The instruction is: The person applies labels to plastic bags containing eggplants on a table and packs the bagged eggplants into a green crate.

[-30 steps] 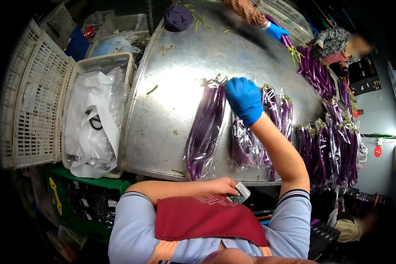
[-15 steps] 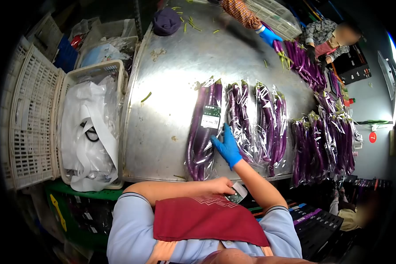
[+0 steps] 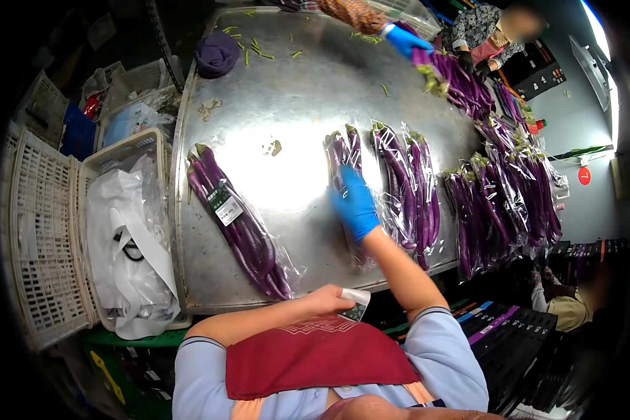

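Note:
My right hand (image 3: 355, 204), in a blue glove, lies over a clear bag of long purple eggplants (image 3: 355, 148), its fingers closing round the upper middle. The hand hides much of that bag. My bare left hand (image 3: 329, 299) is closed on a small strip of labels (image 3: 357, 302) at the table's front edge, in front of my apron. To the left, a bag of eggplants (image 3: 241, 227) with a dark green and white label lies slanted on the metal table (image 3: 287, 91). Two more bagged bunches (image 3: 397, 185) lie just right of my right hand.
Several bagged eggplants (image 3: 500, 203) are heaped at the table's right end. A co-worker's blue-gloved hand (image 3: 407, 42) holds loose eggplants at the back. A dark purple cloth (image 3: 217, 54) lies far left. A white crate (image 3: 164, 147) of plastic bags stands beside the table.
The labelled bag now lies farther left and slanted, away from my right hand. That hand has moved onto the neighbouring bag, which has shifted slightly left. My left hand still holds the labels.

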The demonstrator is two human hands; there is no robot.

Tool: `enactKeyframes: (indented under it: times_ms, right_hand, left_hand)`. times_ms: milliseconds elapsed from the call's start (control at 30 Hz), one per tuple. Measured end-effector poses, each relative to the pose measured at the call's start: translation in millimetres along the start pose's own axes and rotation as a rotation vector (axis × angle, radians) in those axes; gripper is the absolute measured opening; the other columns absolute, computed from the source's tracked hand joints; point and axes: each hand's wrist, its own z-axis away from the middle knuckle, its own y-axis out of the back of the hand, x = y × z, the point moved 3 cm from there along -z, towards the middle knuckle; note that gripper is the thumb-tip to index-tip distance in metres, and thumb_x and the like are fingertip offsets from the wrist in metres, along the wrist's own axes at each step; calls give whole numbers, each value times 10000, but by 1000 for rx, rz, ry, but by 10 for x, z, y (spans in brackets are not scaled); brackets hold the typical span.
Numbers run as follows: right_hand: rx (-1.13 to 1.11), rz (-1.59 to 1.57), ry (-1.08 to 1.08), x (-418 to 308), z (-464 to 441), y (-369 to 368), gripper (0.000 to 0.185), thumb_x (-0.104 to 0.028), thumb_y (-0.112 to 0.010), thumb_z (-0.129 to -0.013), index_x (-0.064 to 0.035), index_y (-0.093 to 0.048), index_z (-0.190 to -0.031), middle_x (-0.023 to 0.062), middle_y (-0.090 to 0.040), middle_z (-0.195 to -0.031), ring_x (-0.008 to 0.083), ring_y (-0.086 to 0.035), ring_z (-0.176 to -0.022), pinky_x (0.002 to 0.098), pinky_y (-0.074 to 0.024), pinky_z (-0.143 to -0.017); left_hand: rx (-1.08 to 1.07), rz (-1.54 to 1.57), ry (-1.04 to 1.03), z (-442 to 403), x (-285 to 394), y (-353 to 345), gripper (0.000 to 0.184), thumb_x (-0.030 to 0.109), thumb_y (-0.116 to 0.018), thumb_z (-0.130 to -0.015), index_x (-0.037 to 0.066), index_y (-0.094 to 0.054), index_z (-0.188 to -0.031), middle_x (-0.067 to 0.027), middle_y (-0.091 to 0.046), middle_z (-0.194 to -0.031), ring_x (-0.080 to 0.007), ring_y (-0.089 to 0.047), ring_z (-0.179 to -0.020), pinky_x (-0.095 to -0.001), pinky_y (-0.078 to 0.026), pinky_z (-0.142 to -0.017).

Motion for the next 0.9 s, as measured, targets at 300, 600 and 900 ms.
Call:
enactKeyframes:
  times_ms: [300, 600, 900]
  right_hand:
    - [-198, -243, -362, 698, 50, -159, 373, -129, -520, -760, 11, -445, -1098, 99, -562, -876, 134, -503, -784, 271, -428, -715]
    - [-295, 90, 79, 738, 315, 213, 401, -295, -450, -845, 22, -445, -1090, 231, -541, -972, 375, -512, -925, 385, -416, -796]
    - [-388, -235, 85, 431, 472, 881, 461, -307, -538, -816, 6, -452, -1143, 206, -429, -1197, 307, -401, -1124, 345, -330, -928]
  left_hand:
    - [-170, -20, -131, -255, 146, -290, 287, 162, -502, -858, 7, -502, -1099, 6, -552, -956, -52, -484, -843, -219, -411, -763]
    - [-206, 73, -78, -585, 205, -661, 264, 126, -494, -852, 38, -461, -1098, 23, -492, -877, -58, -483, -783, -251, -476, -721]
    - [-21, 127, -248, -596, 442, -538, 304, 123, -521, -843, 13, -467, -1121, -36, -549, -1040, -108, -517, -921, -262, -406, -835]
